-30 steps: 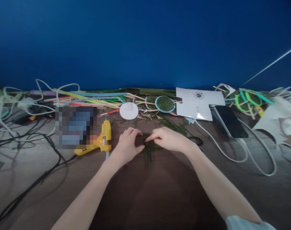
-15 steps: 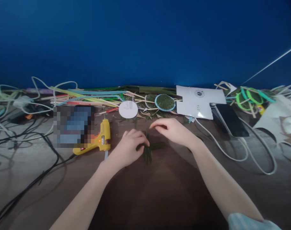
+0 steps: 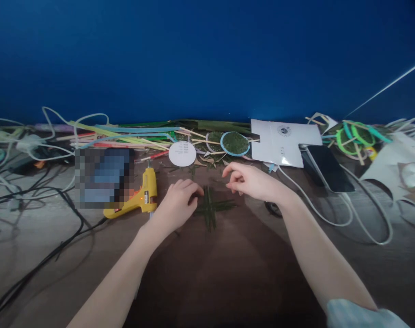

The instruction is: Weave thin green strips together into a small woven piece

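Thin dark green strips lie crossed over one another on the brown table, forming a small plus-shaped lattice between my hands. My left hand rests at the lattice's upper left, its fingers loosely bent and the thumb apart. Its fingertips are beside or touching the strip ends; I cannot tell which. To the upper right, my right hand hovers with fingers curved and apart, and no object shows in it. A yellow hot glue gun with a small orange light lies left of my left hand.
A blurred-out phone-like device lies left; black cables run below it. Behind are a white paper disc, a blue-rimmed green disc, coloured sticks and a white card. A phone with a white cable stands right.
My hands have moved apart: the left slightly left, the right slightly right, off the strips. More of the crossed lattice shows. A dark round object has come into view under my right wrist.
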`<state>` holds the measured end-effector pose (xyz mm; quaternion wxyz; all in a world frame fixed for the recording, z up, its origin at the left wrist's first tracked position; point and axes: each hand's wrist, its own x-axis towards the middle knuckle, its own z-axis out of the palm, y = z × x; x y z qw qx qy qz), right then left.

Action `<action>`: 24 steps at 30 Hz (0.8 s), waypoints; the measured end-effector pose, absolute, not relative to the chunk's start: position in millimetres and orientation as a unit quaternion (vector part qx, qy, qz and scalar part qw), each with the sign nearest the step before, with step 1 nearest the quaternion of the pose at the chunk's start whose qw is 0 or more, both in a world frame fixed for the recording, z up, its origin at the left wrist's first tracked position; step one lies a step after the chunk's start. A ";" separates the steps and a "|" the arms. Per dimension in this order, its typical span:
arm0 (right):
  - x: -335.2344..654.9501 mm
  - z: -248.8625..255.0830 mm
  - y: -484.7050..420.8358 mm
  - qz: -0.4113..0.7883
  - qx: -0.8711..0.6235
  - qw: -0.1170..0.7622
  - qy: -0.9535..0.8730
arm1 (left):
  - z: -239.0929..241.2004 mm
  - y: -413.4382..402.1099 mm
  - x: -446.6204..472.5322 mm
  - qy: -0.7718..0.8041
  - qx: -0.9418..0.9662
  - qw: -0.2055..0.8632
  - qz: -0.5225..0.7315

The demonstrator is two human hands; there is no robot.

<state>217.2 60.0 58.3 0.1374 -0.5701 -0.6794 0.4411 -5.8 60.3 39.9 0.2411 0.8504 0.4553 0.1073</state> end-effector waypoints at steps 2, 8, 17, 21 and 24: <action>220.1 60.2 59.6 0.477 -0.554 0.121 -0.672 | 41.7 61.9 -10.1 0.452 0.845 0.257 0.125; 216.7 61.3 58.2 0.511 -0.519 0.068 -0.682 | 40.4 63.0 -12.6 0.477 0.810 0.310 0.142; 211.6 51.3 62.7 0.403 -0.604 0.150 -0.671 | 24.9 51.6 4.1 0.535 0.815 0.199 0.100; 204.2 52.6 60.7 0.413 -0.588 0.159 -0.677 | 21.2 50.1 6.1 0.542 0.812 0.198 0.092; 195.5 52.3 59.2 0.378 -0.566 0.214 -0.701 | 20.0 50.8 6.2 0.550 0.805 0.203 0.087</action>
